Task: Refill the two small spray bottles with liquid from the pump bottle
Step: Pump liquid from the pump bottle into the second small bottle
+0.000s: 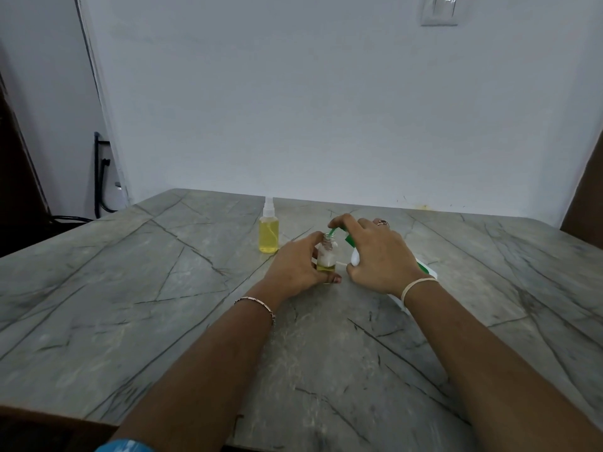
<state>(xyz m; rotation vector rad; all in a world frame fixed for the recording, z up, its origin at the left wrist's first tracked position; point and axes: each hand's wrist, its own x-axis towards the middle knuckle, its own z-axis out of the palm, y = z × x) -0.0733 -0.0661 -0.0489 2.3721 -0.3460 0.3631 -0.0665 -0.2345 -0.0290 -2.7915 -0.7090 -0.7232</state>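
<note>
Gripped the uncapped small spray bottle [327,256] with the left hand [295,269], fingers curled round it, upright on the grey veined bench [163,288], with a little yellow liquid low inside. Held the green-and-white pump bottle [355,258] in the right hand [378,256] at three o'clock of it, tilted, fingers wrapped over the body, with the green spout [332,231] at the small bottle's mouth. Had the second spray bottle [269,231] standing capped at eleven o'clock, nearly full of yellow liquid, near but apart from both hands.
</note>
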